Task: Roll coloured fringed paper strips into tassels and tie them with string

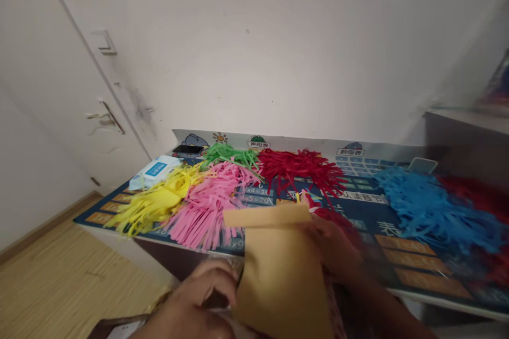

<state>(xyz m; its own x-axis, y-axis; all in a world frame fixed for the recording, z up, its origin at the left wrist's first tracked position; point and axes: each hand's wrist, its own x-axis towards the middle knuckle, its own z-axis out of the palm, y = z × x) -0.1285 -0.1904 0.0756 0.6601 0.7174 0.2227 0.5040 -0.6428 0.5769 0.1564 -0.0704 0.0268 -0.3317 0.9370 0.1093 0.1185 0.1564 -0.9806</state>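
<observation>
A brown kraft paper bag (282, 275) stands upright in front of me at the table's near edge, with a folded strip across its top. My left hand (202, 296) is curled at the bag's left edge, the fingertips pressed to it. At the upper right of the bag, my right hand (332, 246) grips the edge below the strip; motion blurs it and its fingers are partly hidden. Just behind the bag lie pink shredded strips (210, 201) and red shredded strips (300, 167). Small multicoloured bits (308, 198) show above the bag's top.
Yellow strips (163, 201), green strips (228, 155) and blue strips (433, 206) lie on the printed table mat (254, 190). A pack of wipes (155, 171) and a dark phone (188, 149) are at the back left. The wall borders the table behind; a door (59, 116) stands left.
</observation>
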